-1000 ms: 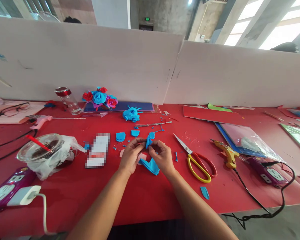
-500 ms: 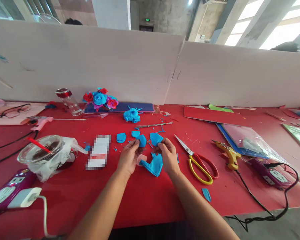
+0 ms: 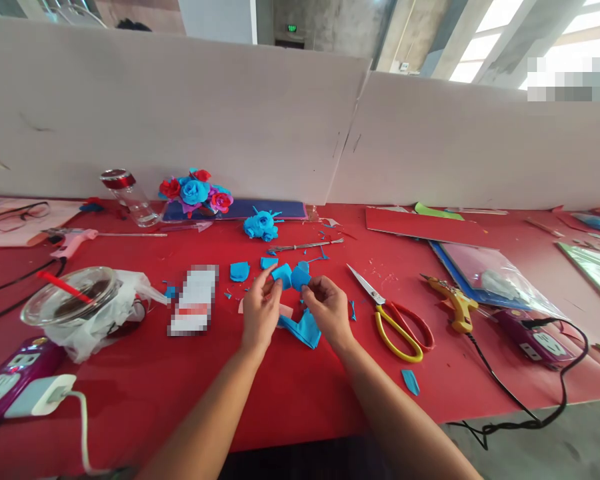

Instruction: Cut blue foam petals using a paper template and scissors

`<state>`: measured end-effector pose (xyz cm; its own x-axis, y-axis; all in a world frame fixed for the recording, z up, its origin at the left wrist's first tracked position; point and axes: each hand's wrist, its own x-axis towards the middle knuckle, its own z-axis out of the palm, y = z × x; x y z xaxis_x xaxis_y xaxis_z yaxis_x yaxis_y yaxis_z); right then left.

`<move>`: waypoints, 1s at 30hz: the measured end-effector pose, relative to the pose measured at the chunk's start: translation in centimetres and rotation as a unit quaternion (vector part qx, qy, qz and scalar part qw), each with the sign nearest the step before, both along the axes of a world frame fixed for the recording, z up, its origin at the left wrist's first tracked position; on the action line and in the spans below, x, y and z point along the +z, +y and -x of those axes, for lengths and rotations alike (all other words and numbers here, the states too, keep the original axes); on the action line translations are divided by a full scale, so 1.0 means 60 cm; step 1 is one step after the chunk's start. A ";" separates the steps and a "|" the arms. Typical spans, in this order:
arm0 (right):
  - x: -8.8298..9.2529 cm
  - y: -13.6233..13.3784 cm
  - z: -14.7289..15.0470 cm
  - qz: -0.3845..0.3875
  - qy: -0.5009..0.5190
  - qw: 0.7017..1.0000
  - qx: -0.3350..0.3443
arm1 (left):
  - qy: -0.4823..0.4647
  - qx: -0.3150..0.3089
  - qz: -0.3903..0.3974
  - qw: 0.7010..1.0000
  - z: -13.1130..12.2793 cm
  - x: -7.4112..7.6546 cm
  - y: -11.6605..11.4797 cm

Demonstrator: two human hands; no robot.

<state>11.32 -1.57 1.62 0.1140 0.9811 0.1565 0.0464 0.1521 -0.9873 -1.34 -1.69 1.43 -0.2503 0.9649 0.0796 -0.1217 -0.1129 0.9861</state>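
Left grip (image 3: 261, 309) pinches one blue piece (image 3: 282, 275), right grip (image 3: 329, 309) a second piece (image 3: 300, 279), side by side between the two grips.

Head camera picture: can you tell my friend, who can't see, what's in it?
A person's left hand and right hand hold small blue pieces above a red table. Scissors and a yellow glue gun lie to the right. Farther back are blue flowers and a red, blue and purple bouquet.
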 end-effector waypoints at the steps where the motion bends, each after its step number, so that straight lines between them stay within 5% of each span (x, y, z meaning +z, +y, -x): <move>1: -0.001 0.001 0.000 0.009 0.019 1.000 0.018 | 0.022 0.005 -0.018 1.000 0.000 0.000 -0.003; 6: 0.003 0.007 -0.007 0.071 0.139 0.980 0.121 | 0.039 0.033 -0.043 0.998 0.003 0.000 -0.004; 14: -0.005 0.013 -0.015 0.112 0.174 0.962 0.176 | -0.122 -0.158 0.089 0.976 0.019 0.009 0.011; 30: -0.003 0.015 -0.011 0.087 0.182 0.972 0.125 | -0.116 -0.116 0.086 0.983 0.016 0.001 0.013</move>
<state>11.98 -0.69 1.46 -0.1138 0.9933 -0.0211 -0.3268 -0.0575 -0.9434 -2.31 -0.90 1.47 -0.0133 0.9923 -0.1228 -0.3482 0.1105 0.9309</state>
